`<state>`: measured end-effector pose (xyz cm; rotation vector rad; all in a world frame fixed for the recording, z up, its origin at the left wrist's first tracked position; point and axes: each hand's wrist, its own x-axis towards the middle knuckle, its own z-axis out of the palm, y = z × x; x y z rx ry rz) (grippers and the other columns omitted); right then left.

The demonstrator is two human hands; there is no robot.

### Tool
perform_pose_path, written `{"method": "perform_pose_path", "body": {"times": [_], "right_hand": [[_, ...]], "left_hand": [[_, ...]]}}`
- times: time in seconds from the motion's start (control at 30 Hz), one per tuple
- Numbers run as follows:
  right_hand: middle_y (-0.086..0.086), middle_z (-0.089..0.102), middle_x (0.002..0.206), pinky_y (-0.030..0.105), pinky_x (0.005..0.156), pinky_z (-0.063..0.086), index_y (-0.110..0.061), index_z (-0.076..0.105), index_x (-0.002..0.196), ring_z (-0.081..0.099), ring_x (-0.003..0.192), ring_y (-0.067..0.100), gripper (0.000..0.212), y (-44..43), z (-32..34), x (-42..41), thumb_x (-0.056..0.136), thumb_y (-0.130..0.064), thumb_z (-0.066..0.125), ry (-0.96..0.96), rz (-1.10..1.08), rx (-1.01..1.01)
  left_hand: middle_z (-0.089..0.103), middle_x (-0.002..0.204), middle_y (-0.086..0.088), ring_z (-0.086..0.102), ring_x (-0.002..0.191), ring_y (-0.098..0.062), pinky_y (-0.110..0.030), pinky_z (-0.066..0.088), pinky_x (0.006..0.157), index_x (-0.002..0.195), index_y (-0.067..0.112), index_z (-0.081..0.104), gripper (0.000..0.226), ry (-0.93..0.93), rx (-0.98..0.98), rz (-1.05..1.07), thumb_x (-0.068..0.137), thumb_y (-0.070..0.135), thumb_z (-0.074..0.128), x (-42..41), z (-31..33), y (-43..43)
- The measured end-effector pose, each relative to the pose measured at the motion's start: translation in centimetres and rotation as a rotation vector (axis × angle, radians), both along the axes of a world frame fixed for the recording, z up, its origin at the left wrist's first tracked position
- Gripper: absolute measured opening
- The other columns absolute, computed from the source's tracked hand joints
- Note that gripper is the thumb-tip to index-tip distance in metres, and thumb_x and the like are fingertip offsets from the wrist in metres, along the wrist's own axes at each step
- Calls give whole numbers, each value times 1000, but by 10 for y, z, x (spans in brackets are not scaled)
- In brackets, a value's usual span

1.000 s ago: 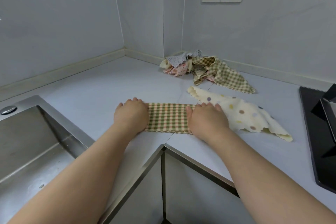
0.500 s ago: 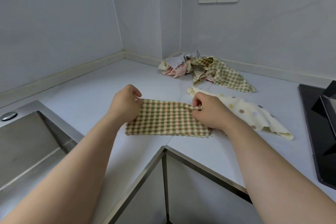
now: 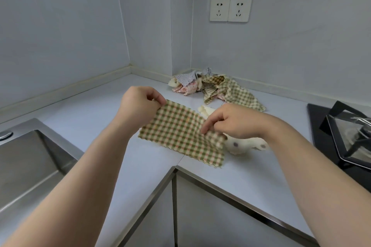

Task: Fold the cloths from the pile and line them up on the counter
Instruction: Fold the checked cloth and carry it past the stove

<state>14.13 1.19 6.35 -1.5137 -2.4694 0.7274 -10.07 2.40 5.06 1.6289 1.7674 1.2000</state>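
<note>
Matt woven checked cloth, brushed-steel sink

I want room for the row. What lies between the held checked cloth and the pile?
Head view: an end of the cream dotted cloth on otherwise bare counter.

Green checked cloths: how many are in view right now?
2. One checked cloth is pinched by the left hand and right hand; the other checked cloth drapes over the pile in the corner. More may be hidden in it.
</note>
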Motion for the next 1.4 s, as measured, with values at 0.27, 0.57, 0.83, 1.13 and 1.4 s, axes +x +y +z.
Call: {"method": "perform_pose_path", "body": {"times": [0.27, 0.57, 0.83, 1.13, 1.4], "right_hand": [[-10, 70, 80, 31, 72, 53, -34, 77, 95, 64, 76, 10, 11, -24, 28, -4, 88, -30, 70, -25, 95, 241], [-4, 64, 83, 36, 74, 51, -29, 74, 83, 57, 79, 10, 22, -29, 32, -18, 88, -49, 67, -76, 30, 459], [0, 65, 67, 38, 62, 55, -23, 69, 74, 56, 61, 6, 31, -29, 30, -14, 90, -49, 63, -50, -142, 423], [9, 64, 67, 39, 57, 49, -16, 65, 72, 58, 62, 24, 48, -28, 24, -11, 85, -62, 62, 10, -105, 348], [-11, 46, 58, 19, 53, 32, -19, 46, 67, 47, 55, 5, 42, -58, 40, 1, 90, -49, 66, -178, 150, 255]], "left_hand": [[74, 69, -4, 53, 44, -1, -11, 38, 43, 70, 20, 78, 21, -93, 20, -156, 81, 2, 73, 28, 24, -31], [73, 77, -17, 56, 63, -26, -40, 54, 69, 75, 22, 81, 29, -197, -17, -327, 77, 1, 61, 47, 30, -44], [73, 85, -20, 61, 73, -23, -43, 53, 75, 82, 25, 80, 31, -149, -2, -526, 59, 40, 92, 40, 36, -54], [76, 74, 2, 70, 71, -15, -25, 54, 64, 79, 24, 76, 12, -49, 99, -378, 85, 14, 77, 40, 24, -39], [73, 88, -16, 65, 76, -18, -31, 55, 80, 91, 14, 73, 12, -209, 123, -458, 85, 5, 76, 27, 21, -30]]}}
